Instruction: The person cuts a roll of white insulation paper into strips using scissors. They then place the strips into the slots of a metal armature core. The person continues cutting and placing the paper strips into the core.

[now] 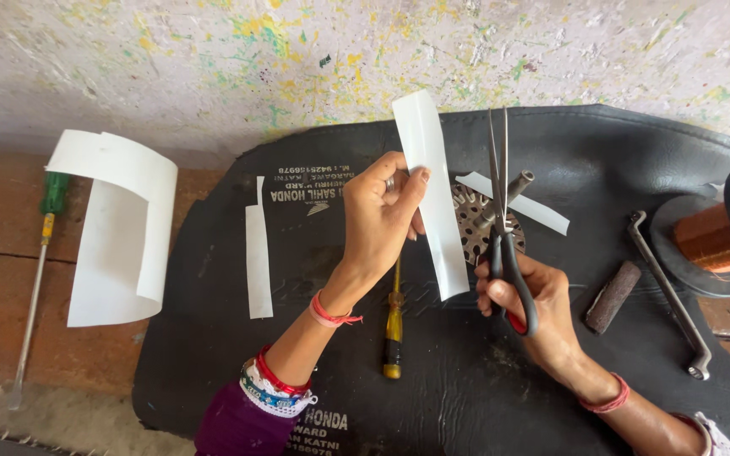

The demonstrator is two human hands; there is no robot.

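The long white paper strip (433,186) is held upright above the black rubber mat (551,397), leaning slightly, its upper end rising clear of the fingers and its lower end hanging below them. The left hand (379,218) is clamped on the strip near its middle, thumb and fingertips pinching its left edge, so the paper lies just right of that hand. The right hand (534,308) sits lower and to the right, its fingers closed through the black loops of the long steel scissors (501,211). The blades point upward and stand nearly together, just beside the strip's right edge; whether they touch the paper cannot be told.

Behind the scissors a perforated round metal disc (470,221) lies on the mat, with a second narrow white strip (525,204) crossing it. A yellow-handled screwdriver (393,325) lies below the left hand. Another cut white strip (258,253) rests near the mat's left edge. To the right lie a brown cylindrical roller (612,296), a bent steel spanner (669,291) and a black spool of copper wire (724,232). On the floor at left are a curled white paper sheet (116,232) and a green-handled screwdriver (40,270).
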